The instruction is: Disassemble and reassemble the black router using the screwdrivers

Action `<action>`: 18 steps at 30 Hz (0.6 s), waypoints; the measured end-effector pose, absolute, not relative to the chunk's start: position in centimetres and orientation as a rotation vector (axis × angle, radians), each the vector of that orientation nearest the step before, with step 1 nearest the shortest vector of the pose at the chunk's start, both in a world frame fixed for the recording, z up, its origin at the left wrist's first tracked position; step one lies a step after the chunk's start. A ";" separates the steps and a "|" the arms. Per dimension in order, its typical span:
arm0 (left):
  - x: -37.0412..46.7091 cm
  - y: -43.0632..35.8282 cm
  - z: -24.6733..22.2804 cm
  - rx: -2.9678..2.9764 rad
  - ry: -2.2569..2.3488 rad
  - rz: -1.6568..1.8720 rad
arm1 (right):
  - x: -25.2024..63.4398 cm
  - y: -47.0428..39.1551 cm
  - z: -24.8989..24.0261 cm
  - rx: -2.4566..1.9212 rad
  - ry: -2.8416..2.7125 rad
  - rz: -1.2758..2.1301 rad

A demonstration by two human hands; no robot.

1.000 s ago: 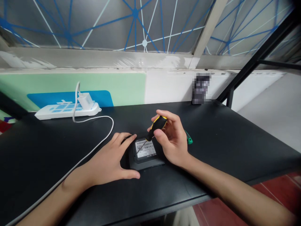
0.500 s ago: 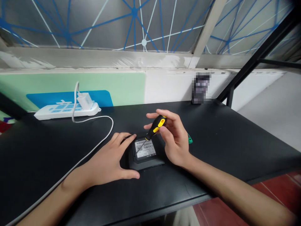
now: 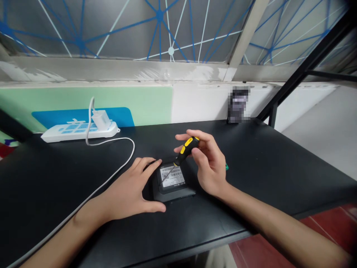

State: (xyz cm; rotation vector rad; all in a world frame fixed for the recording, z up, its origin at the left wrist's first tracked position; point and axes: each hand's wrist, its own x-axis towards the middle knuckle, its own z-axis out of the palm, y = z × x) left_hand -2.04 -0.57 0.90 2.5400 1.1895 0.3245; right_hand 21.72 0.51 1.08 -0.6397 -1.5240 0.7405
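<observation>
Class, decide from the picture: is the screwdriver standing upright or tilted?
Tilted: the screwdriver slants, its handle up at the right hand, its shaft running down leftward to the black device.

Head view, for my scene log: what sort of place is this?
Probably an indoor workbench area: there's a black table, a white power strip and, in the right hand, a screwdriver.

Screwdriver (image 3: 184, 152) in your right hand (image 3: 211, 163): black handle, yellow inlays, grey shaft. Device (image 3: 174, 194) under its tip: black; white label (image 3: 175, 178), black print, QR and barcode patterns. Green thing (image 3: 227, 167) just right of your grip. Tabletop (image 3: 251, 167): plain black. Far left of your grip: white power strip (image 3: 55, 134) with light-blue panels, white charger (image 3: 102, 120), white cable (image 3: 134, 147). Past that, pale-green board (image 3: 154, 106) with blue patch (image 3: 124, 116). Window (image 3: 125, 41) ahead: blue and pale lines, web pattern. Right, nearer you: red floor tiles (image 3: 331, 227).
</observation>
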 end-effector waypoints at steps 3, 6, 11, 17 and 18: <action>-2.1 -0.6 0.9 2.546 1.190 0.323 | 21.8 0.6 0.9 -0.642 -1.535 0.721; -2.1 -0.6 0.9 2.551 1.189 0.323 | 21.8 0.8 0.8 -0.642 -1.543 0.688; -2.1 -0.5 0.9 2.552 1.187 0.327 | 21.6 1.2 0.7 -0.630 -1.531 0.641; -2.1 -0.5 1.0 2.541 1.196 0.277 | 21.6 0.8 1.1 -0.630 -1.520 0.769; -2.1 -0.5 1.0 2.542 1.199 0.278 | 21.6 0.7 1.2 -0.620 -1.525 0.790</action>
